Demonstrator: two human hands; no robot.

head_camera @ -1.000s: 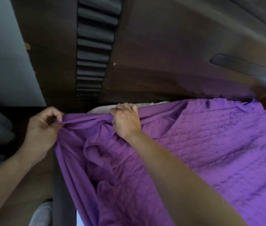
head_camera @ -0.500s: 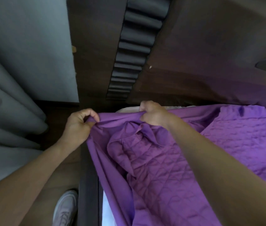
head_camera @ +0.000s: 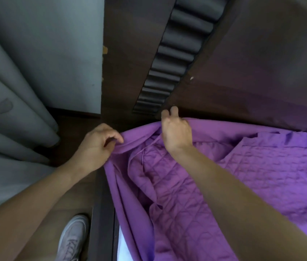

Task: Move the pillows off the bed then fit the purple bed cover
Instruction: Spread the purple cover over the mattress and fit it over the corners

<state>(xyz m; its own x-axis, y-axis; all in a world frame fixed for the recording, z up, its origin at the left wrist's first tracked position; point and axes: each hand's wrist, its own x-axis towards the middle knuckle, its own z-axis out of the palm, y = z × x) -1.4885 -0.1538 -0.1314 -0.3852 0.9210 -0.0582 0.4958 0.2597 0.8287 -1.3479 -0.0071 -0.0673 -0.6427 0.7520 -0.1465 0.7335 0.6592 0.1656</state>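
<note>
Gripping purple bed cover point(head_camera: 233, 181) edge beside headboard point(head_camera: 252, 72).

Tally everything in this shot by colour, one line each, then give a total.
Purple: 1, the quilted purple bed cover, gripped by both hands, left and right
Grey: 1, the pleated grey curtain
Dark brown: 1, the wooden headboard
White: 1, the white sneaker
Total: 4

ahead: dark headboard point(head_camera: 252, 53) rises right behind the bed edge, blocking reach | left: grey curtain point(head_camera: 7, 119) folds crowd the floor gap | below: open wood floor point(head_camera: 69, 200) strip beside bed frame point(head_camera: 101, 213), shoe point(head_camera: 72, 240) on it
</note>
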